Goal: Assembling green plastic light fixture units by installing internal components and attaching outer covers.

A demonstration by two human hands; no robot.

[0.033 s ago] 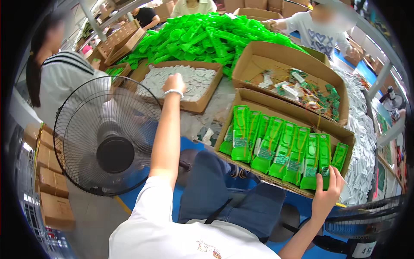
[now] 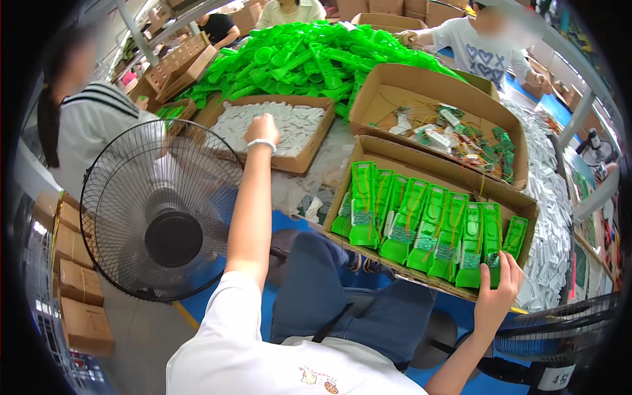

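My left hand [image 2: 263, 130] reaches out to a shallow cardboard tray [image 2: 297, 162] of small white pieces [image 2: 299, 118]. Its fingers are closed and point down among the pieces; what they pinch, if anything, is hidden. At the front right, the thumb and fingers of my right hand [image 2: 498, 289] close around the lower end of a green plastic casing [image 2: 492, 227]. That casing leans in a long cardboard box [image 2: 411, 153] beside several similar green casings [image 2: 418, 217], which have small circuit boards and thin wires in them.
A high heap of green plastic parts [image 2: 309, 59] covers the far table. A cardboard box [image 2: 441, 85] with wired circuit boards stands behind the casings. White parts [image 2: 546, 217] are piled at right. A black fan [image 2: 174, 238] stands left; co-workers sit around the table.
The whole view has shifted very slightly. Both hands keep the same places and grips.
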